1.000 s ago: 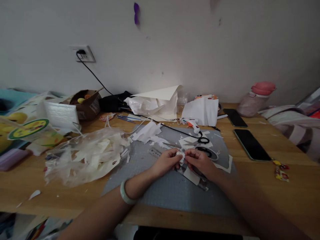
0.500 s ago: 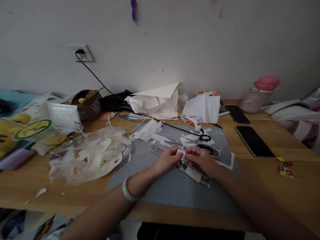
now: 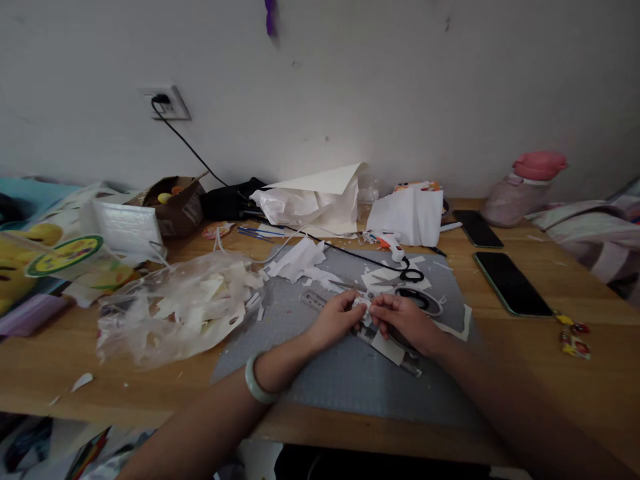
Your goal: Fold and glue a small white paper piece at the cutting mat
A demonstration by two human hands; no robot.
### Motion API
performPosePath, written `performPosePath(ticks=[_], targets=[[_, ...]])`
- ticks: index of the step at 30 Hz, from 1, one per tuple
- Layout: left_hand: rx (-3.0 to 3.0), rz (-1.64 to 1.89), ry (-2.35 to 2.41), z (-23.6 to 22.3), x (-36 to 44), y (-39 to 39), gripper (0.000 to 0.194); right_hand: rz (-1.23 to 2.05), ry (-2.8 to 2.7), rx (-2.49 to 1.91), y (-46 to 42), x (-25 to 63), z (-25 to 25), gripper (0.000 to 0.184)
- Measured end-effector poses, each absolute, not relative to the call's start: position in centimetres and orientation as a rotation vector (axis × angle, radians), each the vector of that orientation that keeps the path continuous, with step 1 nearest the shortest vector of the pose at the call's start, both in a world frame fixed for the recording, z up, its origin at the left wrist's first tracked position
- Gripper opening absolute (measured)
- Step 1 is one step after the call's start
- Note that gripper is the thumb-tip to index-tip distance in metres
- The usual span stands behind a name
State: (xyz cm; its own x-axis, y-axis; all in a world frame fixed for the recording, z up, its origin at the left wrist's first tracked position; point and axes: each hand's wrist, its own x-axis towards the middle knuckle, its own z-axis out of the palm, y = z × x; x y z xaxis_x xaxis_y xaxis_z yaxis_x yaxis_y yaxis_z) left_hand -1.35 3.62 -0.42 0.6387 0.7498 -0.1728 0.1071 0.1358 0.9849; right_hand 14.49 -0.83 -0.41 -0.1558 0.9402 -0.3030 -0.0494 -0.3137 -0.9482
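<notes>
My left hand (image 3: 337,319) and my right hand (image 3: 401,319) meet over the grey cutting mat (image 3: 330,387). Between their fingertips is a small white piece (image 3: 363,304), perhaps paper; the fingers partly cover it. Both hands are closed in a pinch on it. Under them a clear ruler (image 3: 313,299) lies slantwise, with a pale paper strip (image 3: 388,348) across its lower part. Scissors (image 3: 413,296) with dark handles rest just beyond my right hand. White paper scraps (image 3: 299,260) lie on the mat's far side.
A hot glue gun (image 3: 392,245) with its cable lies behind the mat. To the left sits a clear plastic bag (image 3: 180,313) of paper scraps. Two phones (image 3: 511,283) and a pink-lidded bottle (image 3: 525,190) are on the right. A cardboard box (image 3: 175,210) stands against the wall.
The fingers have shifted slightly around the small white piece, which shows less now. The whole view has moved a little; the things on the table stay where they were.
</notes>
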Motion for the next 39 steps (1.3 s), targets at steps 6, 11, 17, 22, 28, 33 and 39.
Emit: performPosePath(ticks=[6, 11, 17, 22, 28, 33, 39], targets=[[1.318, 0.485, 0.770, -0.31, -1.48, 3.95, 0.019, 1.714, -0.918, -1.208, -0.68, 14.81, 0.05, 0.038], [1.389, 0.472, 0.763, -0.35, -1.42, 3.88, 0.021, 1.660, -0.995, -1.255, -0.87, 14.45, 0.03, 0.033], [1.297, 0.535, 0.797, -0.51, -1.45, 3.91, 0.023, 1.667, -0.991, -1.237, -0.81, 14.47, -0.07, 0.029], [1.257, 0.536, 0.787, -0.45, -1.52, 3.91, 0.022, 1.668, -0.956, -1.271, -0.77, 14.42, 0.08, 0.025], [1.258, 0.527, 0.770, -0.30, -1.57, 3.79, 0.024, 1.660, -1.014, -1.268, -0.74, 14.48, -0.10, 0.027], [1.270, 0.527, 0.768, -0.27, -1.59, 3.82, 0.025, 1.667, -1.030, -1.257, -0.85, 14.56, 0.11, 0.028], [1.316, 0.515, 0.765, -0.42, -1.55, 3.94, 0.024, 1.632, -1.142, -1.296, -0.93, 14.55, 0.12, 0.029]])
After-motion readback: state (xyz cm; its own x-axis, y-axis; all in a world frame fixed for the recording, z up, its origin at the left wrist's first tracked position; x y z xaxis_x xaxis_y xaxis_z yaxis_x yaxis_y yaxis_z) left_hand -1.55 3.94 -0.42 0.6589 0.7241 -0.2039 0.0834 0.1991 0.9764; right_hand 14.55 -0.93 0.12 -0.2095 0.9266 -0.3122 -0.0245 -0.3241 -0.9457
